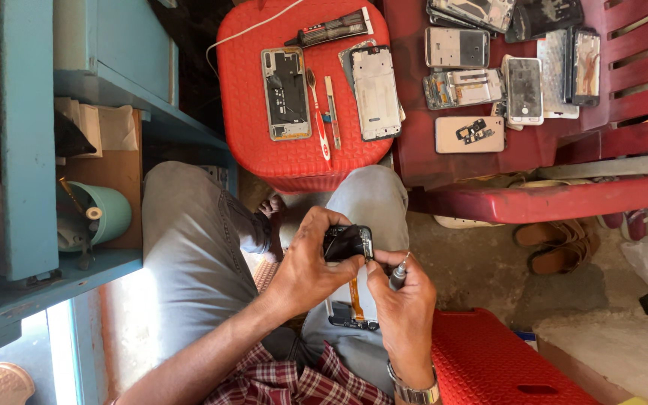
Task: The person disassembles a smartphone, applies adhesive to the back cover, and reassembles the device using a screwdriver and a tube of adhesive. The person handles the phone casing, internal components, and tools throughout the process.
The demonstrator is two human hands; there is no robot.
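While my left hand [310,259] clamps the small dark phone part [345,241] at centre frame over my lap, my right hand's [405,304] fingers pinch a screwdriver [398,275], tip at its edge. I judge I'm mid-unscrewing; next needs steady, square pressure.

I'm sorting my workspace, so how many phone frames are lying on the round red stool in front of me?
2 on the red stool: an opened phone frame at the left showing dark internals, and a pale phone frame at the right. It overlaps another flat piece, so more may be hidden.
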